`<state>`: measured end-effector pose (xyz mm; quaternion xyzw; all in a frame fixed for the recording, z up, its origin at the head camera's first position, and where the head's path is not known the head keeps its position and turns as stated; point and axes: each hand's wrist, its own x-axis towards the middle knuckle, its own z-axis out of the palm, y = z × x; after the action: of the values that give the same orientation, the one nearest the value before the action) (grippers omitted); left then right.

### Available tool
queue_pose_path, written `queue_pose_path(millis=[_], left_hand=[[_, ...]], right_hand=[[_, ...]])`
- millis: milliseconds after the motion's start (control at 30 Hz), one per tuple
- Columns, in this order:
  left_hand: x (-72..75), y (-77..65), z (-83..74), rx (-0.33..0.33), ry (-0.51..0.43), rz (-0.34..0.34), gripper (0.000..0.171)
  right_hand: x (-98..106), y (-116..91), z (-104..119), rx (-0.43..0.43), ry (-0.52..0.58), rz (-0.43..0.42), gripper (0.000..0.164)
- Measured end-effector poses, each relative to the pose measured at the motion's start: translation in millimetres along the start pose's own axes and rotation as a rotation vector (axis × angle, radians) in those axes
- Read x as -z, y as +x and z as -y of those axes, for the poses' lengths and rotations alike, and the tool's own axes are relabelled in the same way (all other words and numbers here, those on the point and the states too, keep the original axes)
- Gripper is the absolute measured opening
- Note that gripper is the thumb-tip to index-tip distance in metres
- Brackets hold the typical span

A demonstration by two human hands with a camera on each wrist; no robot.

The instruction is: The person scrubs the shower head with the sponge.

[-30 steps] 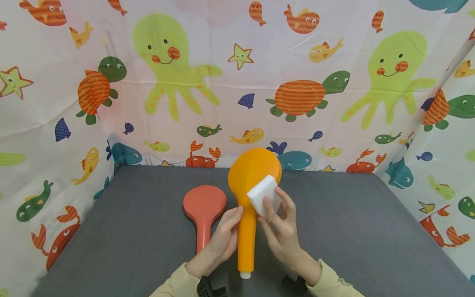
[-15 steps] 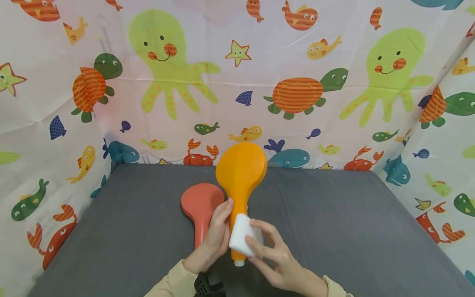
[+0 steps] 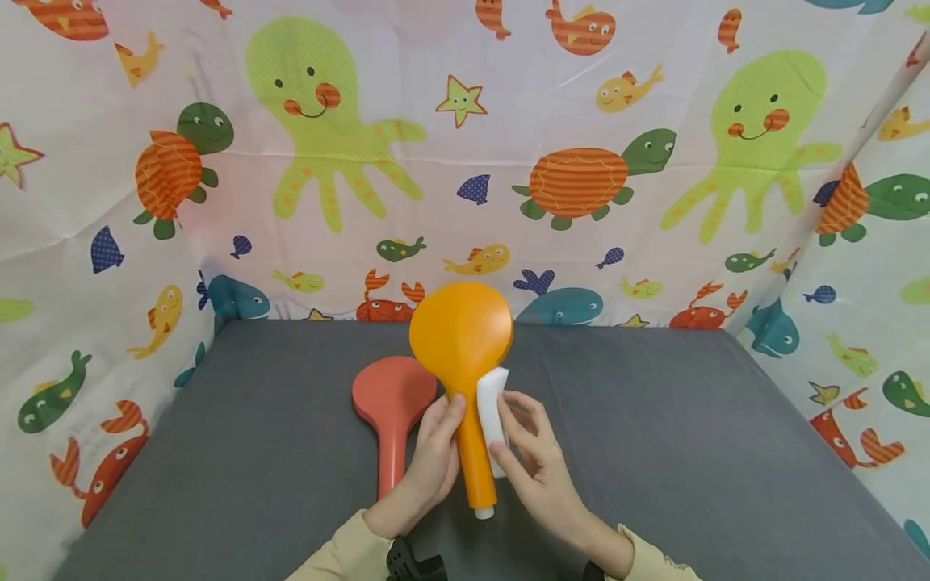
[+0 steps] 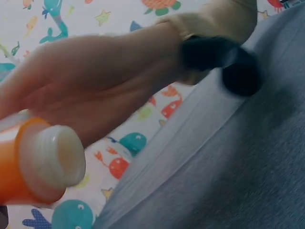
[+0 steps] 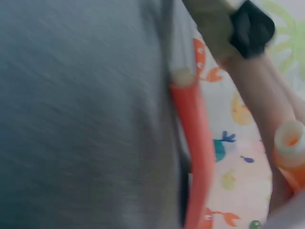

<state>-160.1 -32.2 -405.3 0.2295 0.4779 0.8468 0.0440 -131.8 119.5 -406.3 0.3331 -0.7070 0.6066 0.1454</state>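
Observation:
An orange handheld shower head (image 3: 462,327) is held up at the middle of the head view, its round head away from me. My left hand (image 3: 434,452) grips its handle from the left side. In my right hand (image 3: 538,468), thumb and fingers pinch a white sponge (image 3: 492,407), which lies along the handle's right side. The hollow white threaded end (image 4: 64,155) of the handle shows close up in the left wrist view. A second shower head, red (image 3: 395,391), lies on the grey table just left of my left hand; its handle is partly behind my forearm.
The grey cloth-covered table (image 3: 654,452) spreads out on both sides. A white curtain (image 3: 436,48) printed with sea animals stands along the back and both sides. A black wrist strap (image 3: 414,561) sits at my left cuff.
The sponge has gone from the orange head's face down over the lower handle, then up to the handle's right side. The shower head has shifted left and tilted. The red one stays put.

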Motion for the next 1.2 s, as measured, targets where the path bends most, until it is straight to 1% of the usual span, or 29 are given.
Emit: queue_pose_path(millis=[100,133,167,233,300,367,433,467,533,600,733,800,900,933,967,1000,1033,1067,1133,1200], left_hand=[[2.0,-0.2,-1.2,-0.001,0.021,-0.046,0.036],[2.4,-0.4,-1.4,0.0,0.026,-0.058,0.037],[2.5,-0.8,-1.8,0.003,0.027,-0.065,0.037],[2.1,-1.4,-1.1,0.011,0.028,-0.067,0.037],[0.3,-2.1,1.1,0.014,0.031,-0.045,0.035],[-2.2,-2.3,4.1,0.024,0.036,-0.013,0.034],[-4.5,-1.6,6.9,0.028,0.044,0.004,0.033],[-5.0,-1.3,7.8,0.03,0.05,0.008,0.033],[-5.5,0.2,8.7,0.041,0.049,-0.007,0.033],[-5.2,1.8,8.5,0.051,0.041,-0.043,0.034],[-3.3,2.8,8.7,0.087,0.022,-0.12,0.034],[-2.1,2.5,9.7,0.1,0.027,-0.155,0.034],[-0.6,2.1,11.0,0.117,0.05,-0.184,0.033],[-0.4,2.2,11.7,0.123,0.057,-0.19,0.033],[-0.1,2.5,12.9,0.139,0.061,-0.199,0.033],[-0.1,3.1,14.4,0.156,0.064,-0.206,0.034],[-0.1,4.0,16.1,0.179,0.067,-0.216,0.035],[-0.2,4.9,17.8,0.201,0.071,-0.225,0.036],[-0.1,6.8,22.0,0.249,0.09,-0.254,0.038],[0.8,8.5,26.8,0.287,0.15,-0.293,0.038]], right_hand=[[2,-21,1,-0.046,0.05,0.094,0.052],[3,-28,2,-0.051,0.066,0.113,0.052],[3,-35,2,-0.05,0.069,0.124,0.052],[3,-42,2,-0.042,0.052,0.12,0.054],[2,-41,1,0.008,0.004,0.079,0.056],[2,-33,0,0.062,-0.074,0.015,0.059],[2,-23,-2,0.123,-0.161,-0.03,0.062],[3,-20,-3,0.147,-0.198,-0.04,0.062],[5,-19,-5,0.188,-0.257,-0.031,0.062],[7,-23,-6,0.212,-0.31,0.015,0.058],[11,-42,-2,0.23,-0.371,0.149,0.053],[12,-52,1,0.21,-0.393,0.222,0.053],[17,-61,5,0.22,-0.41,0.295,0.053],[19,-61,7,0.214,-0.406,0.306,0.053],[22,-60,8,0.206,-0.397,0.305,0.054],[26,-58,10,0.212,-0.403,0.286,0.053],[31,-55,11,0.212,-0.414,0.254,0.054],[36,-52,12,0.192,-0.429,0.217,0.055],[47,-45,14,0.136,-0.505,0.116,0.057],[59,-39,14,0.052,-0.626,0.022,0.058]])
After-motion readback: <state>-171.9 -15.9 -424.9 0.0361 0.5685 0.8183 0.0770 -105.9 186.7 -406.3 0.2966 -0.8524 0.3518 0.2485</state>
